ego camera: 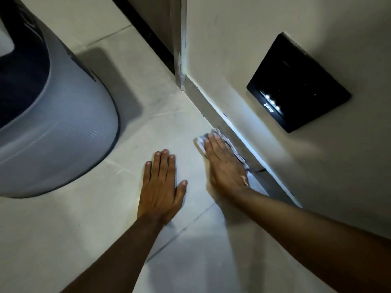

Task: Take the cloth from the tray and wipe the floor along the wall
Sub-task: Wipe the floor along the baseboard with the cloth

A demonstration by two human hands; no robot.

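While the right hand lies flat with its fingers straight and together, it presses a crumpled pale cloth against the floor right where the tiles meet the skirting at the foot of the wall. Nothing is gripped in a closed fist; the palm simply pins the cloth down, and the fabric shows past the fingertips and along the wall side of the hand. A thin dark strand trails from under the hand near the skirting; what it is cannot be told. The left hand rests open and empty on the tile just beside the right, its fingers spread slightly and its palm down, well clear of the cloth. Both bare forearms reach in from the lower edge of the view. On the wall above the right hand sits a square black panel with 3 small lit dots along its lower edge. A large rounded grey-and-dark appliance stands on the floor to the left, apart from both hands. No tray shows in this view.
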